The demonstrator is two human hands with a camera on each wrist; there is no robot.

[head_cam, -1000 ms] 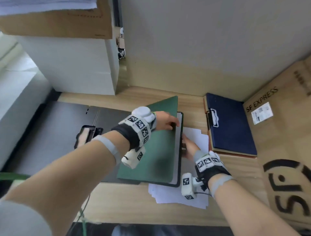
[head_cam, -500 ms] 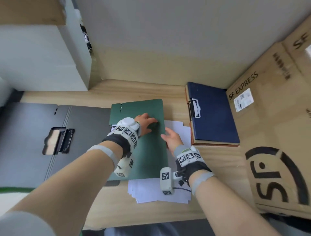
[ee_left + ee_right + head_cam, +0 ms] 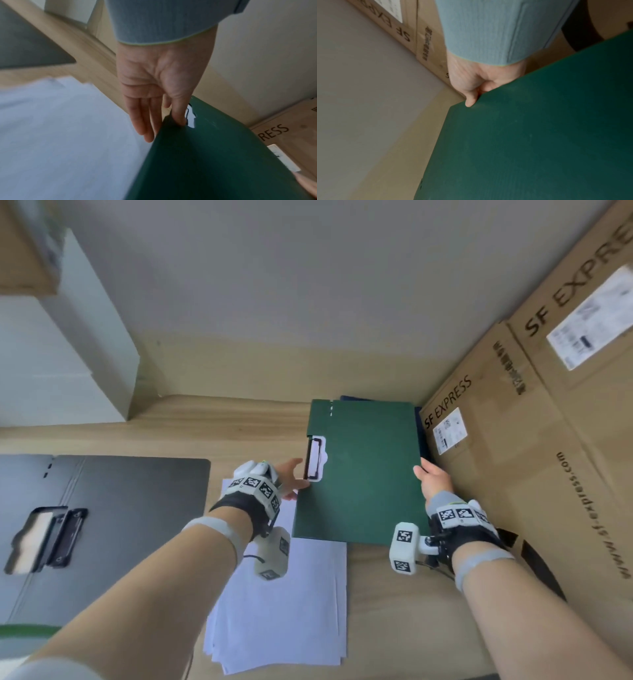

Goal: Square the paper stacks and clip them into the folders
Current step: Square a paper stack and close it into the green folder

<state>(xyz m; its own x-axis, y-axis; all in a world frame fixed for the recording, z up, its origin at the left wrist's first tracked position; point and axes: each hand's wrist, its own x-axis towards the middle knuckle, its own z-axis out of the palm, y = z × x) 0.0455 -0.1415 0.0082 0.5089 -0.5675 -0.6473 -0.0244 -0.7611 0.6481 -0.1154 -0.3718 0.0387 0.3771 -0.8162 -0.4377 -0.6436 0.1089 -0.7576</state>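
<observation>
I hold a closed green folder (image 3: 363,470) by both side edges, at the back right of the wooden table. My left hand (image 3: 291,479) pinches its left edge beside the metal clip (image 3: 314,458), thumb on the cover and fingers (image 3: 144,121) straight underneath. My right hand (image 3: 433,479) grips the right edge (image 3: 476,93), thumb on top. The folder covers the dark blue folder (image 3: 419,433), of which only a thin edge shows. A loose, uneven stack of white paper (image 3: 291,604) lies on the table below my left wrist. An open grey folder (image 3: 130,508) with its clip (image 3: 44,537) lies at the left.
Large cardboard boxes (image 3: 513,457) stand against the right side, close to my right hand. A white box (image 3: 68,354) sits at the back left. The wall runs just behind the green folder. Bare wood shows between the grey folder and the green one.
The green folder's cover came down shut. Both hands then carried it right, off the paper stack and over the blue folder. The paper stack stays where it was.
</observation>
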